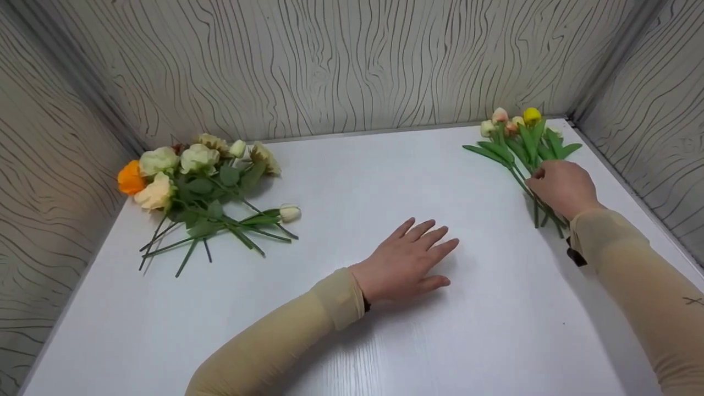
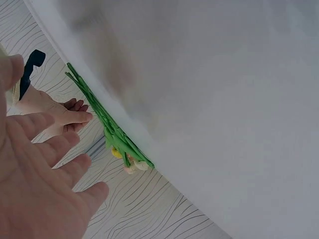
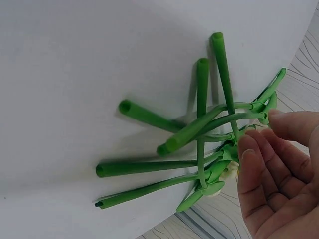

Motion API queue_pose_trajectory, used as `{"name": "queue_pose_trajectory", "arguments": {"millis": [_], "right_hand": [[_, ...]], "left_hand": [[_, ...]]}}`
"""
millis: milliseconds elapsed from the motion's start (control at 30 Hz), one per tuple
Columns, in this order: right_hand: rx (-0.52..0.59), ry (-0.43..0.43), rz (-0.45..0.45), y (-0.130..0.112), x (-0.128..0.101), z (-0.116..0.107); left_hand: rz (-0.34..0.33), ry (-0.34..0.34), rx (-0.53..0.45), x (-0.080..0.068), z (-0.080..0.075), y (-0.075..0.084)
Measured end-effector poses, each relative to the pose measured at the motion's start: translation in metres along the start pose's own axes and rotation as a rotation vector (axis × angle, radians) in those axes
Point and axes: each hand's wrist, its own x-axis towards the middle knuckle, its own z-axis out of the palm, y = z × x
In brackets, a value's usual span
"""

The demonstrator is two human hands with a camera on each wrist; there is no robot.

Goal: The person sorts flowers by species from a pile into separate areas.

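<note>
A bunch of artificial tulips [image 1: 531, 137] in pink, white and yellow, with green leaves, lies at the table's far right. My right hand [image 1: 566, 187] hovers over their stems with fingers loosely bent. In the right wrist view a gap shows between the thumb [image 3: 294, 124] and the fingertips, and the green stems [image 3: 149, 164] fan out beside them, ungripped. My left hand [image 1: 401, 264] is held over the middle of the table, palm down and fingers spread, holding nothing. The left wrist view shows its fingers [image 2: 75, 169] with the tulips beyond.
At the left lies a pile of mixed artificial flowers [image 1: 198, 187] with crossed stems, an orange bloom [image 1: 131, 177] on its outer side. One white tulip [image 1: 289, 213] sticks out to the right. Wood-grain patterned panels [image 1: 330, 66] enclose the white table [image 1: 363, 181] at the back and sides.
</note>
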Motion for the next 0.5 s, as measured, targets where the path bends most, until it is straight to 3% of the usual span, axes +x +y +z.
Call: {"name": "queue_pose_trajectory", "arguments": {"millis": [167, 300, 500], "right_hand": [[0.039, 0.031, -0.014, -0.019, 0.002, 0.009], [0.073, 0.032, -0.056, -0.044, 0.001, 0.019], [0.105, -0.017, -0.144, -0.086, -0.005, 0.039]], "left_hand": [[-0.071, 0.012, -0.037, -0.004, -0.003, -0.016], [-0.188, 0.029, -0.076, -0.009, -0.008, -0.037], [-0.363, 0.184, -0.14, -0.031, -0.015, -0.083]]}}
